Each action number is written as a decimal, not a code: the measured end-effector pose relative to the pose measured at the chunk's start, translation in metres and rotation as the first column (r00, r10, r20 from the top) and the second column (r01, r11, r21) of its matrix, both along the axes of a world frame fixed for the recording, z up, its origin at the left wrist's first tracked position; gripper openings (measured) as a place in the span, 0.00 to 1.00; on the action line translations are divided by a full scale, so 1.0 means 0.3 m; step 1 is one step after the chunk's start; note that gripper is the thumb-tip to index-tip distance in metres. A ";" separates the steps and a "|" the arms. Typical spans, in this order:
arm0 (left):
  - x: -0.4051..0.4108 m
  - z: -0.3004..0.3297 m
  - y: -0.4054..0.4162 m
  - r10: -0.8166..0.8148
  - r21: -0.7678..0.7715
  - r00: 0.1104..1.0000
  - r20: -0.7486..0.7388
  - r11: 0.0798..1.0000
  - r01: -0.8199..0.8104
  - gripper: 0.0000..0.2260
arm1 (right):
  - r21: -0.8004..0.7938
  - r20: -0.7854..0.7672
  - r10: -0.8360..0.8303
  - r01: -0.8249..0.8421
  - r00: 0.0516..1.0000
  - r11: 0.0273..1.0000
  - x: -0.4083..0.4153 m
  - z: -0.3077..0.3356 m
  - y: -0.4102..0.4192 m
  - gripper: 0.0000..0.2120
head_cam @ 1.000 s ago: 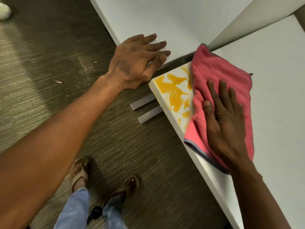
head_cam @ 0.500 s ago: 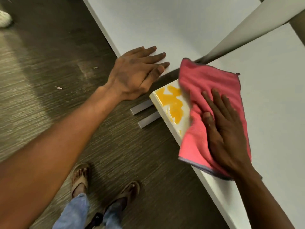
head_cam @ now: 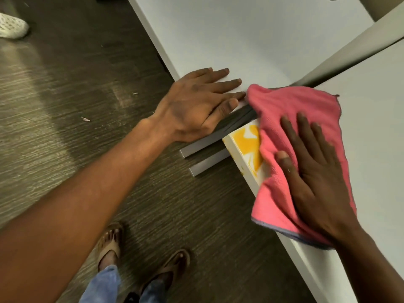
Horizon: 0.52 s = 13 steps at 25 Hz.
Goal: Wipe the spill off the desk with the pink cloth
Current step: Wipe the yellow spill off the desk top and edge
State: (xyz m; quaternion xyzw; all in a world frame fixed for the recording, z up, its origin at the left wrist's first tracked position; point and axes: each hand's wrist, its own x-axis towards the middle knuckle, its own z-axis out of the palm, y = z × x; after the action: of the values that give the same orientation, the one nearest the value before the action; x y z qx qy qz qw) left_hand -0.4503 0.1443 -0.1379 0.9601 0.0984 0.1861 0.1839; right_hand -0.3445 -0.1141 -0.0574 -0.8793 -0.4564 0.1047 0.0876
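A pink cloth (head_cam: 290, 110) lies spread over the near left corner of the white desk (head_cam: 371, 149). My right hand (head_cam: 312, 176) presses flat on the cloth with straight fingers. A yellow-orange spill (head_cam: 247, 138) shows on the desk corner just left of the cloth; part of it is hidden under the cloth. My left hand (head_cam: 196, 106) rests flat, fingers straight, on the edge of the neighbouring white desk (head_cam: 240, 29), its fingertips close to the cloth's upper corner.
A narrow gap separates the two desks, with a white divider panel (head_cam: 354, 47) rising at the back right. Two grey metal bars (head_cam: 207, 158) lie on the dark floor below the corner. My sandalled feet (head_cam: 140, 259) stand near the desk. A white shoe (head_cam: 11, 27) sits far left.
My right hand has slid the cloth left over the corner, covering more of the spill. My left hand has stayed on the other desk's edge.
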 end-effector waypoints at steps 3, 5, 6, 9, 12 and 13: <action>-0.020 -0.020 0.022 0.017 0.079 1.000 -0.011 0.997 -0.016 0.24 | 0.008 0.005 -0.051 0.051 0.999 0.999 0.041 0.009 0.027 0.29; -0.020 -0.022 0.010 0.059 0.122 0.998 -0.024 0.991 -0.056 0.24 | -0.015 0.024 -0.140 0.140 0.990 0.990 0.068 0.009 0.104 0.31; -0.018 -0.019 0.004 0.073 0.131 0.997 -0.032 0.989 -0.069 0.25 | -0.029 0.030 -0.153 0.154 0.988 0.988 0.071 0.006 0.139 0.32; -0.023 0.001 0.008 0.072 0.103 0.995 -0.072 0.993 -0.064 0.24 | -0.042 0.038 -0.061 0.062 0.997 0.997 0.029 -0.002 0.151 0.33; -0.030 0.010 0.020 0.045 0.066 0.993 -0.110 0.997 -0.038 0.24 | -0.033 0.018 -0.039 0.040 0.999 0.999 -0.007 -0.001 0.062 0.31; -0.032 0.010 0.024 0.042 0.059 0.993 -0.112 0.998 -0.036 0.24 | -0.029 0.008 -0.075 0.076 0.997 0.997 -0.008 0.000 0.039 0.30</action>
State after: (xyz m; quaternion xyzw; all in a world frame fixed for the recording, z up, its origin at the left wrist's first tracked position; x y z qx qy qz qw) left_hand -0.4599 0.1513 -0.1348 0.9719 0.1221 0.1377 0.1471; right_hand -0.3469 -0.1024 -0.0574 -0.8974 -0.4216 0.1050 0.0773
